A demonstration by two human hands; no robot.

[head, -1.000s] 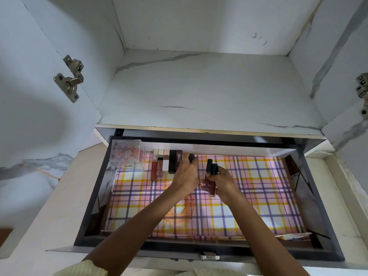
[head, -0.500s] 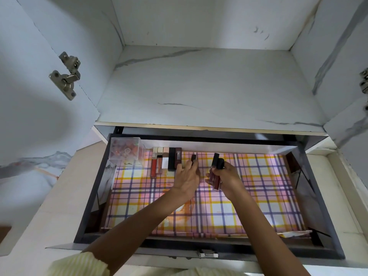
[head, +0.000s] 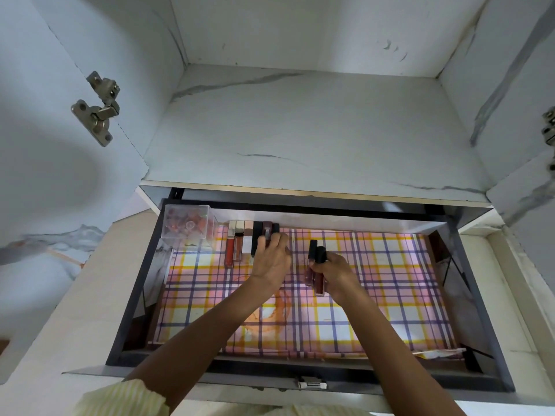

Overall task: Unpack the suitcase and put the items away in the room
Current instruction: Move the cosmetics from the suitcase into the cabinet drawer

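A white marbled cabinet (head: 300,130) stands open above a pulled-out dark drawer (head: 135,295), whose floor is covered by a checked liner (head: 390,280). A clear box (head: 187,225) of small reddish things sits in the drawer's far left corner. Just beside it, a row of makeup tubes (head: 238,244) lies along the back wall. The left hand (head: 271,261) pinches a dark-capped tube (head: 275,228) at the right end of that row. The right hand (head: 338,274), near it over the liner, grips two black-capped tubes (head: 317,270) together.
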